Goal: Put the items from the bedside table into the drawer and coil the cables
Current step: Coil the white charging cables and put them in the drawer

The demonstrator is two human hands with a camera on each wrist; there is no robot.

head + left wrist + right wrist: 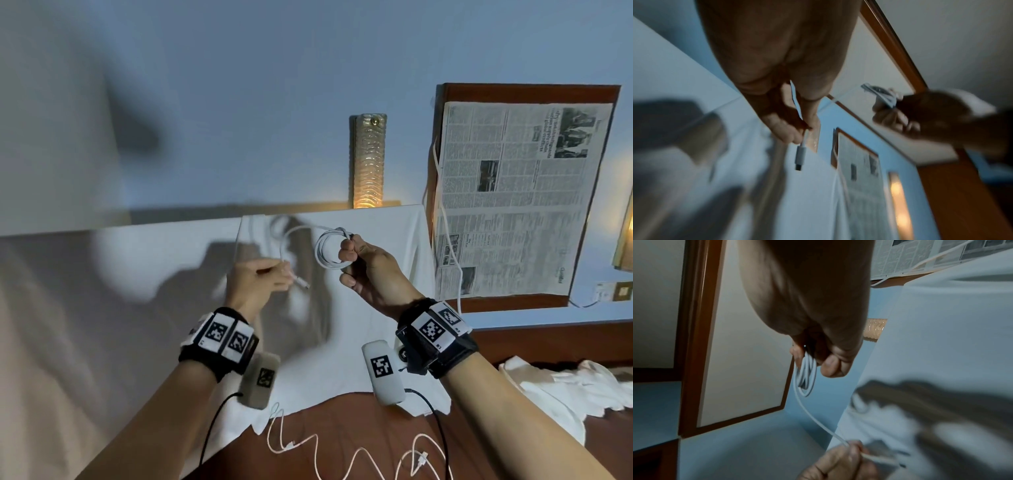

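A white charging cable (pixel 327 251) is wound into several small loops, and my right hand (pixel 356 255) grips those loops (pixel 805 378) in the air in front of me. From the coil a loose stretch arcs left to my left hand (pixel 274 274), which pinches the cable just behind its plug (pixel 800 155). The plug (pixel 303 283) sticks out free below the fingers. Two more thin white cables (pixel 301 445) lie loose on the dark red cover near my forearms.
A white sheet (pixel 376 222) covers the surface under my hands. The bedside table top (pixel 513 92), lined with newspaper (pixel 513 192), is at the right with another white cable (pixel 448 233) draped along its edge. A lit wall lamp (pixel 368 161) stands behind. Crumpled white cloth (pixel 565 387) lies at lower right.
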